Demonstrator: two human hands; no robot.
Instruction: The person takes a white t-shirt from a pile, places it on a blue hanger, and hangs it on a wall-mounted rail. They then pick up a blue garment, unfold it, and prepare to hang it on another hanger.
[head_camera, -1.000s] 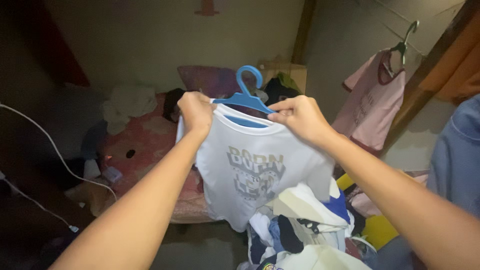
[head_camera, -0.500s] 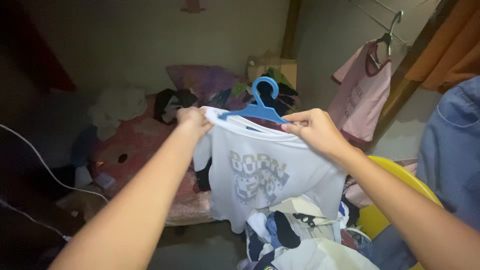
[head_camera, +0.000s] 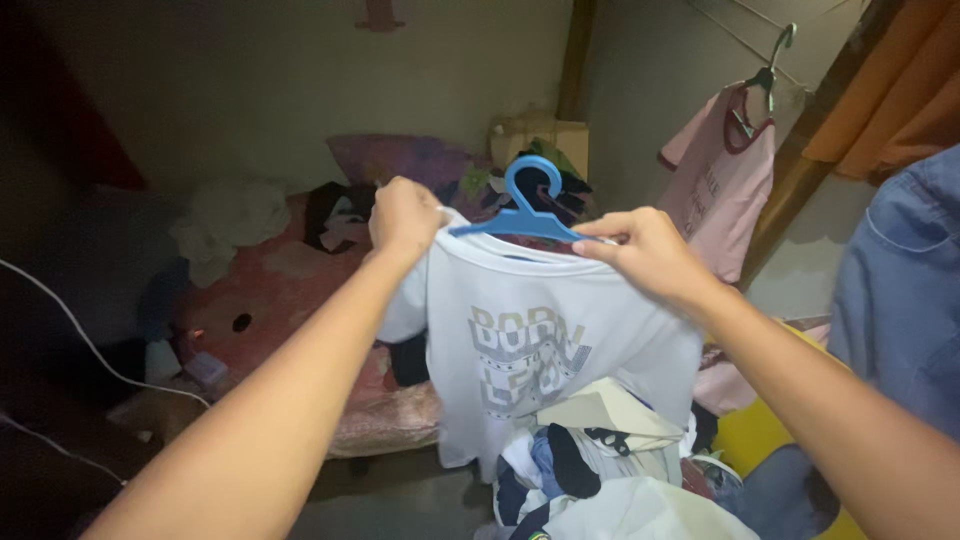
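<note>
White cotton t-shirt (head_camera: 540, 350) on its blue plastic hanger (head_camera: 522, 215) now sits higher and more centred than before; my left hand (head_camera: 405, 215) and right hand (head_camera: 645, 250) pinch its shoulders above the clothes pile (head_camera: 600, 470).

Dim room: plain pale wall (head_camera: 250, 90), wooden post (head_camera: 577, 60), cluttered pink bed (head_camera: 290, 290).

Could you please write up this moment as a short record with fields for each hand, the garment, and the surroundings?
Left hand: grip on the left shoulder of the white T-shirt
Right hand: grip on the right shoulder, at the arm of the blue hanger
Hanger: inside the neck, hook up
Below: pile of clothes
Right: pink shirt hanging on a line
Behind: bed strewn with clothes
</note>
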